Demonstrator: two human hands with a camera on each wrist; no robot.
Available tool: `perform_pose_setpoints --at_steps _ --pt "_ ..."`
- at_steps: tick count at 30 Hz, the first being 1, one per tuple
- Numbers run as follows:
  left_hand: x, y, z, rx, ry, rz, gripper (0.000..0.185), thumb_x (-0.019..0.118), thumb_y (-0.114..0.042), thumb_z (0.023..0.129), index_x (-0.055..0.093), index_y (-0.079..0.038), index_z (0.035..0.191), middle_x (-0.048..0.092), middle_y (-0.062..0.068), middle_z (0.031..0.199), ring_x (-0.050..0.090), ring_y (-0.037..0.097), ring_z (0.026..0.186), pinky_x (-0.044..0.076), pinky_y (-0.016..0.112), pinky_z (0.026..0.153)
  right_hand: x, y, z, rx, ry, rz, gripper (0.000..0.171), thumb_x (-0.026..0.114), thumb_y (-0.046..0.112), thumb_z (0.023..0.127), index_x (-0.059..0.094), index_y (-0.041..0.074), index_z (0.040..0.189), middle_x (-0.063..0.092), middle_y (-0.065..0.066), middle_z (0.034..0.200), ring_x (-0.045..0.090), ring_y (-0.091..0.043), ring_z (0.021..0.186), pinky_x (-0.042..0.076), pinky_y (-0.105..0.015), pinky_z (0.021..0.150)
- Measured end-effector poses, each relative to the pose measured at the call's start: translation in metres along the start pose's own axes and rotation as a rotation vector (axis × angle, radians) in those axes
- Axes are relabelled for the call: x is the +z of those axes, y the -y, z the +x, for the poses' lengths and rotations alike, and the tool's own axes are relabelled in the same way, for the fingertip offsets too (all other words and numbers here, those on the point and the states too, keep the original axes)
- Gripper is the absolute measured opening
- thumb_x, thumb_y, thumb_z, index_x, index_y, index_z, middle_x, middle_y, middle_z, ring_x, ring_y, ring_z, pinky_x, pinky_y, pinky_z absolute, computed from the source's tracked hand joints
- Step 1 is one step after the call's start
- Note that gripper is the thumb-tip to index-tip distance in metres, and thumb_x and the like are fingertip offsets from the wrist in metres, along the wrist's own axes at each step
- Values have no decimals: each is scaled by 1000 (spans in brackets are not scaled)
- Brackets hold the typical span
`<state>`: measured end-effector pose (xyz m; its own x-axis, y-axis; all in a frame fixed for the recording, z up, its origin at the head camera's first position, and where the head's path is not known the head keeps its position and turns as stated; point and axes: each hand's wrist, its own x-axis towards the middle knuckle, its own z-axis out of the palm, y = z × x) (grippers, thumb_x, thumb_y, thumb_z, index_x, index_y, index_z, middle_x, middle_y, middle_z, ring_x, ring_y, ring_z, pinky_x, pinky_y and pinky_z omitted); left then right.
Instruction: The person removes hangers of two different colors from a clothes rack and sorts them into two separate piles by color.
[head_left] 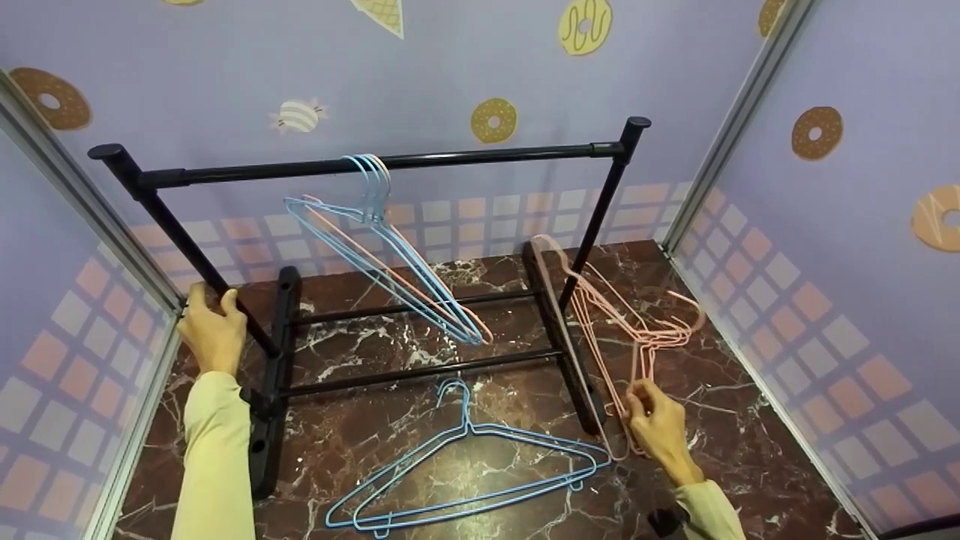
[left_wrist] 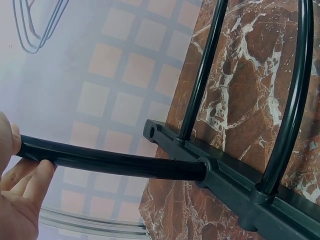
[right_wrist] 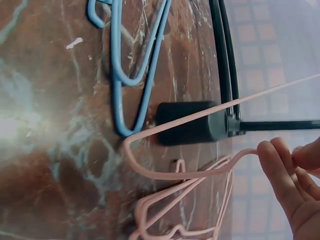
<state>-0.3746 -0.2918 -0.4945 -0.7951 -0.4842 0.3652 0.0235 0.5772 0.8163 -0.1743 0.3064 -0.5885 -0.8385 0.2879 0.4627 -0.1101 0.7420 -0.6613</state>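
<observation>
A black garment rack (head_left: 465, 157) stands on the floor against the back wall. My left hand (head_left: 214, 328) grips its left upright, fingers and thumb around the tube (left_wrist: 115, 162). Between thumb and fingertips, my right hand (head_left: 658, 421) pinches a pink hanger (right_wrist: 175, 175), raised beside the rack's right foot. More pink hangers (head_left: 660, 335) lie in a pile on the floor under and behind that hand. Several blue and pink hangers (head_left: 375, 218) hang by their hooks near the middle of the top bar. Blue hangers (head_left: 467, 427) lie overlapped on the floor in front.
Patterned lilac wall panels (head_left: 420, 90) enclose the floor at the back and both sides, with metal strips at the corners. The rack's right foot (head_left: 577, 375) lies between the blue and pink floor hangers. Two lower crossbars (head_left: 420, 371) join the feet.
</observation>
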Motion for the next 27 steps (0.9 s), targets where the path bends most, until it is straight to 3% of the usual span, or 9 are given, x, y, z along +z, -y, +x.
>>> perform_pose_setpoints --at_steps 6,14,19,27 --pt "2 0 1 10 -8 6 30 59 -23 101 58 -2 122 66 27 124 51 63 114 36 63 104 -13 -12 -9 200 -9 131 9 64 -5 92 65 3 89 71 -15 77 73 -20 63 53 -17 56" --pt "2 3 0 18 -22 3 29 61 -22 99 60 -2 121 67 28 122 52 63 114 37 62 102 -20 -24 -10 323 -21 152 4 61 0 96 64 -1 94 71 -14 79 70 -6 62 56 -20 60" --pt "2 4 1 17 -25 4 29 62 -22 99 60 -3 121 67 28 122 53 62 113 38 62 101 -23 -29 1 363 13 120 5 60 1 96 65 1 94 71 -14 79 68 -4 60 57 -24 57" --pt "0 2 0 6 -11 3 30 59 -23 100 59 -3 124 67 26 123 53 62 114 37 63 102 -20 -40 30 362 153 -66 9 62 7 92 68 1 94 73 -13 78 68 -8 62 50 -20 63"
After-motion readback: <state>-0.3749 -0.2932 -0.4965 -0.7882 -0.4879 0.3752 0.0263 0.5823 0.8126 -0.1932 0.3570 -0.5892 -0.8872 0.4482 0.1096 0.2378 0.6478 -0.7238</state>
